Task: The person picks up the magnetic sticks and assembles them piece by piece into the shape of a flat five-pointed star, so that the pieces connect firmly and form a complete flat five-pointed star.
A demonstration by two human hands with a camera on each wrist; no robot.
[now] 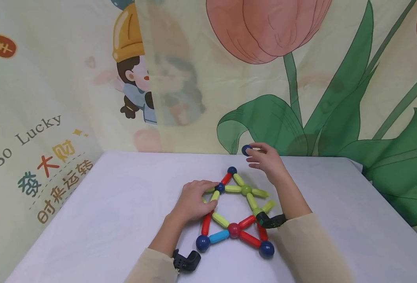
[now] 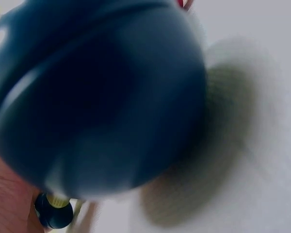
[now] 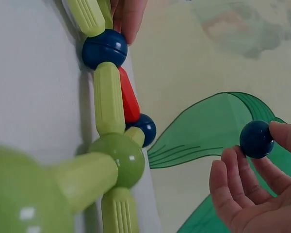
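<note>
My right hand [image 1: 266, 161] pinches a loose dark blue ball [image 3: 256, 139] between thumb and fingertips, raised beyond the far end of a ball-and-rod construction. That construction joins yellow-green, red and light blue rods [image 1: 219, 236] with blue, red and green balls. At its left side my left hand [image 1: 193, 199] holds a yellow-green rod [image 1: 214, 195], its index finger by a blue ball [image 1: 220, 188]; the palm hides part of the frame there. A large blue ball [image 2: 102, 102] fills most of the left wrist view, blurred. In the right wrist view a green ball [image 3: 119, 159] links several rods.
The construction lies on a white-covered table [image 1: 141, 177]. Behind it hangs a printed cloth [image 1: 187, 137] with tulips and a cartoon figure. Black wrist cameras, one on the left wrist [image 1: 187, 261] and one on the right [image 1: 270, 220], sit close to the rods and balls.
</note>
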